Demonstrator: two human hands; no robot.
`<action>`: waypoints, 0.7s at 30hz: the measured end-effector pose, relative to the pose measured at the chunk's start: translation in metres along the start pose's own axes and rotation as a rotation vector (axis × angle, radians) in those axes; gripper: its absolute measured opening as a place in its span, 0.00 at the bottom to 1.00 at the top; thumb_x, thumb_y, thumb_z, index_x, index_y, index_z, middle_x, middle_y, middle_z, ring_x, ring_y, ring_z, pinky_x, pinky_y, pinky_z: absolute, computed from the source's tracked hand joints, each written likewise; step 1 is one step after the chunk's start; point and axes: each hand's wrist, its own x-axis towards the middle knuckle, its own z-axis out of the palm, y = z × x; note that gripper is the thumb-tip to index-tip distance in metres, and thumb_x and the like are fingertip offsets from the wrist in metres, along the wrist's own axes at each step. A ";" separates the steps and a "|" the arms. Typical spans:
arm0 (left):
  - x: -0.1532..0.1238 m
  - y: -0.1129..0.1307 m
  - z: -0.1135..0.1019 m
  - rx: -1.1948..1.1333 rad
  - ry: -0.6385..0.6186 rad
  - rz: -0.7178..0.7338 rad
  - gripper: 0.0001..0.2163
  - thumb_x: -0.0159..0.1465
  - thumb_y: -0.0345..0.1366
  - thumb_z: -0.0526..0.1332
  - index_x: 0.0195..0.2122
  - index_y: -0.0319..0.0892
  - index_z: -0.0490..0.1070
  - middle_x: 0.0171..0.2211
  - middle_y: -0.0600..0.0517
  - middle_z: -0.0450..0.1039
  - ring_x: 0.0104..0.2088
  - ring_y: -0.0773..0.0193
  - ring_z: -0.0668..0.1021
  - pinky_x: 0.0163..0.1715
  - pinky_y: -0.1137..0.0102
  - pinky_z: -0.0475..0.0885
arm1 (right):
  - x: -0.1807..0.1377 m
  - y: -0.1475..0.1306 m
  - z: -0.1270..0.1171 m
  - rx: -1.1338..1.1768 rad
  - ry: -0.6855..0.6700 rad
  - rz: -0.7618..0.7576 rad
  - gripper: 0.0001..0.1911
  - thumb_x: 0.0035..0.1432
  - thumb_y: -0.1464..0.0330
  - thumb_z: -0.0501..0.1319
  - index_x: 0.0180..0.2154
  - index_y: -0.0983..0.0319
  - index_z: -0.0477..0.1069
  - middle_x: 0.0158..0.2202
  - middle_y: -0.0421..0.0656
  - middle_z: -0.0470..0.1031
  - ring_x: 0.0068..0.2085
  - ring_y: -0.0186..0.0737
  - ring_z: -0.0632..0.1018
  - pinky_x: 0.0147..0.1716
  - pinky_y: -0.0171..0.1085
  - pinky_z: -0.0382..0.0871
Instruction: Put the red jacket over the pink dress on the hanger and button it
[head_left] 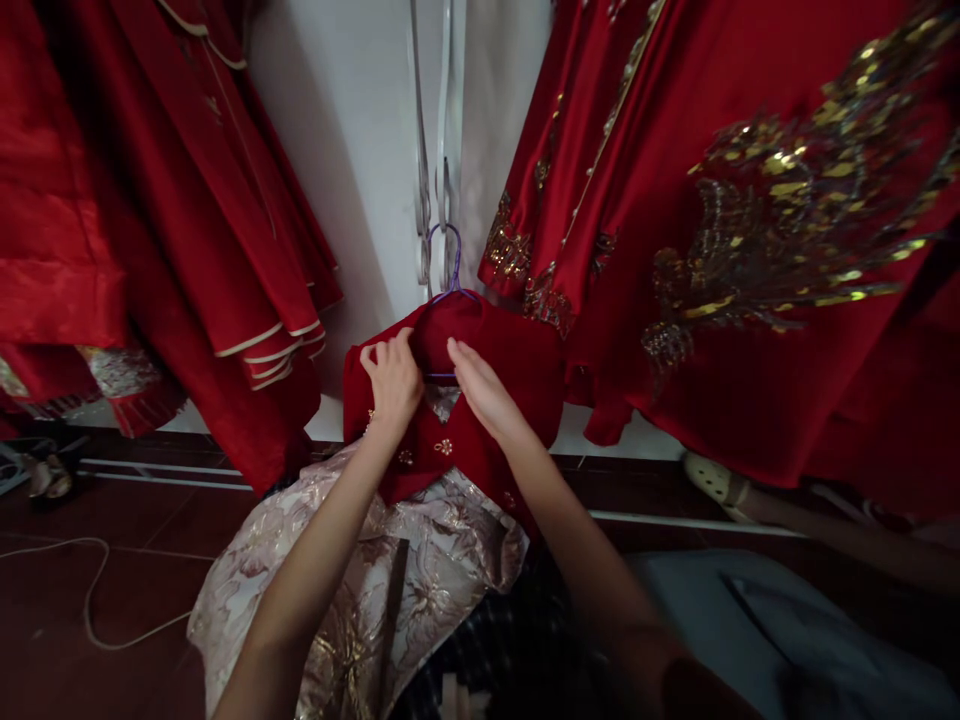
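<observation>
Jacket (480,458) hung on purple hanger (455,281), remainder unclear; your right hand (481,388) lay flat, unclenched, beside hanger's lower edge; left hand (396,380) hid its grip.

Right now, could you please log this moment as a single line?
left hand: curled at red jacket neckline; right hand: flat, at opposite neckline edge; purple hanger: inside jacket; floral brocade garment: below jacket
</observation>
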 end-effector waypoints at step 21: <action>0.046 -0.142 -0.015 -0.245 -0.378 -0.512 0.10 0.54 0.31 0.54 0.32 0.38 0.74 0.22 0.48 0.74 0.26 0.59 0.75 0.28 0.67 0.70 | 0.072 -0.020 -0.156 -1.029 -0.282 0.059 0.36 0.50 0.39 0.48 0.30 0.64 0.76 0.29 0.50 0.76 0.34 0.47 0.76 0.37 0.40 0.66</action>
